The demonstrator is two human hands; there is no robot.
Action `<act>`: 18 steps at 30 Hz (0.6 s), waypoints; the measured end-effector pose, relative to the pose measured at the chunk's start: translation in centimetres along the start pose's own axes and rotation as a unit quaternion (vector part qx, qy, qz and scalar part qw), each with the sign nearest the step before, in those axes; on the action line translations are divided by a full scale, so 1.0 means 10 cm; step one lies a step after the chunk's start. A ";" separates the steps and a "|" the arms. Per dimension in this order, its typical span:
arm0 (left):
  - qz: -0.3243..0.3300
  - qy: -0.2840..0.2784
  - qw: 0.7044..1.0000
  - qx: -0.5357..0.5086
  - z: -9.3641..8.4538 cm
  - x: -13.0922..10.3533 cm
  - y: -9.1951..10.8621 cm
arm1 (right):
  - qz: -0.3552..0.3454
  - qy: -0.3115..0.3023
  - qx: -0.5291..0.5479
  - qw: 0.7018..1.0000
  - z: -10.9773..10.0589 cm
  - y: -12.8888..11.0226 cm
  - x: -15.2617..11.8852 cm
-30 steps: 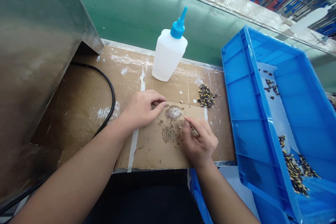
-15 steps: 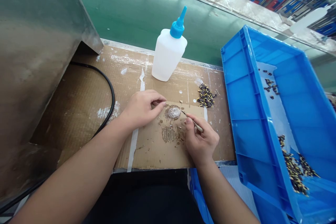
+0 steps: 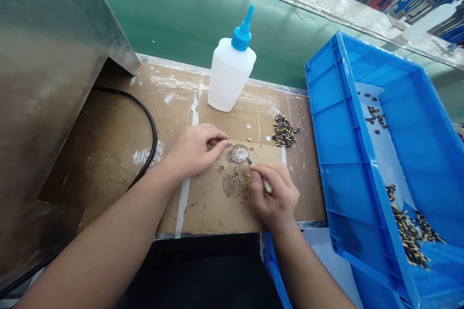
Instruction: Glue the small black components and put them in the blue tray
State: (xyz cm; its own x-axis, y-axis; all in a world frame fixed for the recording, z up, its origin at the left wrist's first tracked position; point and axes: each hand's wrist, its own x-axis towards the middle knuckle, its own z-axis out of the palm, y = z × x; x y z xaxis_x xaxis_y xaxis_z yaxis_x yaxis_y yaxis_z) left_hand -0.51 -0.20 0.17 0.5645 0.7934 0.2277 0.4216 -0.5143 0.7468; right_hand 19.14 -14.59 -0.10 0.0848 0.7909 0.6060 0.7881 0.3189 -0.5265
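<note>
My right hand [image 3: 277,193] holds a small tool with a pale handle [image 3: 267,185], its dark tip beside a clear, shiny blob [image 3: 239,155] on the cardboard sheet [image 3: 210,212]. Just left of the blob is my left hand [image 3: 199,149], thumb and forefinger pinched; whatever is between the fingertips is too small to make out. Below the blob lies a ribbed, wet-looking patch [image 3: 232,185] with brown specks round it. A pile of small black and yellow pieces [image 3: 284,131] sits behind my right hand.
Behind my hands stands a white bottle [image 3: 231,75] with a blue nozzle. To the right, a large blue crate [image 3: 348,154] holds more black and yellow pieces. A black cable [image 3: 152,125] curves at the left beside a metal housing [image 3: 47,82].
My right hand has shifted slightly left and turned, and the tool's tip has moved down a little at the blob's right edge. My left hand keeps its pose.
</note>
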 end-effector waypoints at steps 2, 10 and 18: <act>-0.001 0.001 1.000 -0.002 0.00 0.00 0.01 | -0.029 0.002 -0.004 1.000 -0.01 0.00 -0.01; -0.001 0.000 1.000 0.001 -0.02 -0.01 0.01 | 0.116 -0.014 0.083 0.990 -0.11 0.10 -0.07; 0.009 0.007 1.000 -0.001 0.00 0.00 -0.01 | 0.133 -0.193 0.130 0.963 -0.34 0.00 -0.12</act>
State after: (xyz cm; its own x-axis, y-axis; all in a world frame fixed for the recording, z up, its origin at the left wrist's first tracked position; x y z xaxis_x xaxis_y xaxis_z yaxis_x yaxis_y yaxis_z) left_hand -0.53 -0.14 0.11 0.5620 0.7885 0.2499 0.4103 -0.5281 0.7435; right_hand 21.13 -17.29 1.20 -0.0097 0.9819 0.1893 0.5858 0.1590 -0.7947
